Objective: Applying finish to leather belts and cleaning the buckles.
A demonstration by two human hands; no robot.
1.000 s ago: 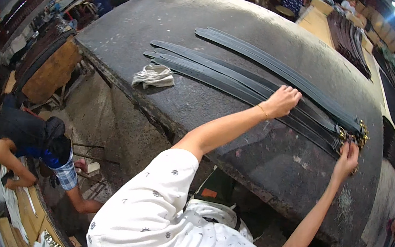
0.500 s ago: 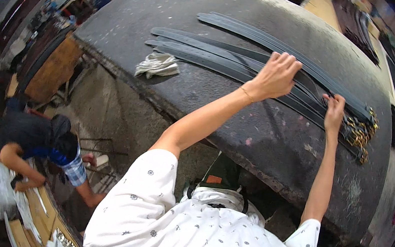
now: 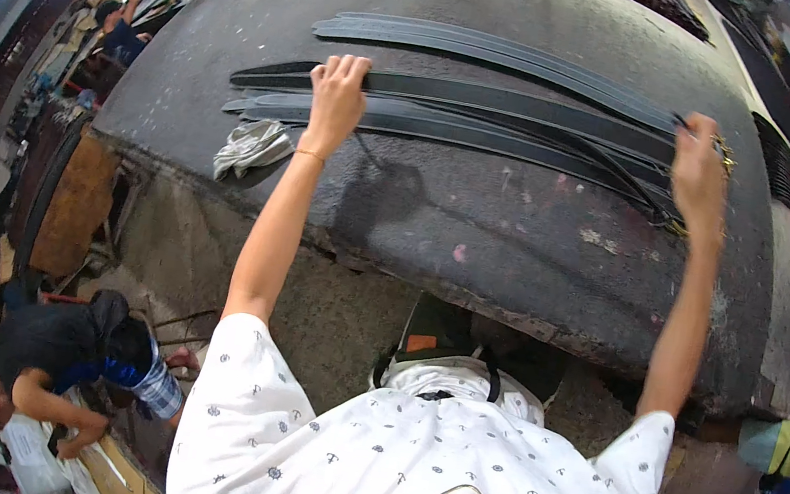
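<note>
- Across the tabletop (image 3: 517,244), dark belts (image 3: 496,100) lie lengthwise, buckles (image 3: 728,157) rightward.
- Left hand (image 3: 338,98) over one belt; cannot tell whether its grip clamps it.
- Right hand (image 3: 699,179) by the buckles; grip likewise unclear.

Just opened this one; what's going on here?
A person's left hand is at a dark belt near its tip; the blurred right hand is by the gold-coloured buckles, its grip unclear. Grey belts lie on both sides of that belt on the dark table, with a crumpled pale cloth near the edge.
</note>
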